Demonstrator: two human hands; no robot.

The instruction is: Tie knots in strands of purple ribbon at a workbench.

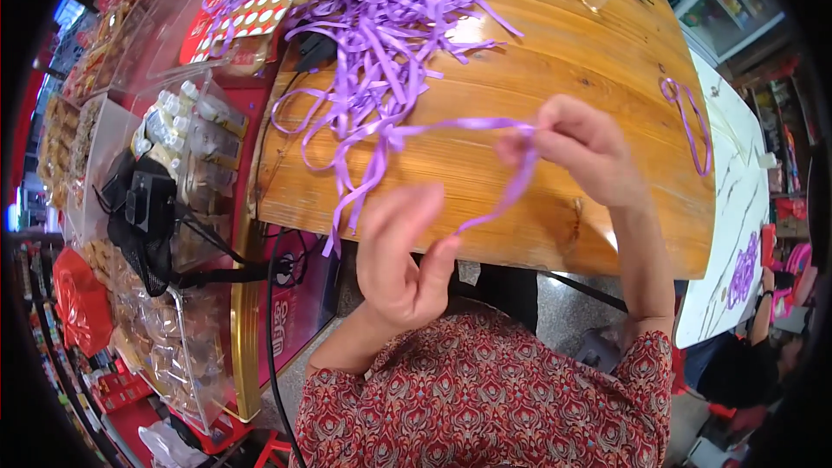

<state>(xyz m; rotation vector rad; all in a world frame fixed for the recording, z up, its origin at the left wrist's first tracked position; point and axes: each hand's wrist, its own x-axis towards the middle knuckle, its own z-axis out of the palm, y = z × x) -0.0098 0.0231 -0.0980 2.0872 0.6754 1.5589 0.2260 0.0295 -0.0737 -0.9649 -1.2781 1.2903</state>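
Observation:
Over the wooden table [494, 247], my right hand [589, 146] pinches a narrow purple ribbon [464, 124] between thumb and fingers. One stretch runs left from the pinch to a knot-like tangle at the lower edge of a pile. Another stretch hangs in a curve from the same fingers, its lower end close to my left thumb. My left hand [399, 256], slightly blurred, is raised near the table's front edge with thumb and fingers apart and nothing visibly held. Beyond it lies the big heap of purple ribbons [407, 0], with loose strands trailing toward me.
A dark clip-like object [316, 52] sits beside the heap. One ribbon loop [698, 130] lies at the table's right edge. More ribbons [743, 270] rest on a white marbled table, near another person. Left are packaged goods and a black camera-like device [147, 199].

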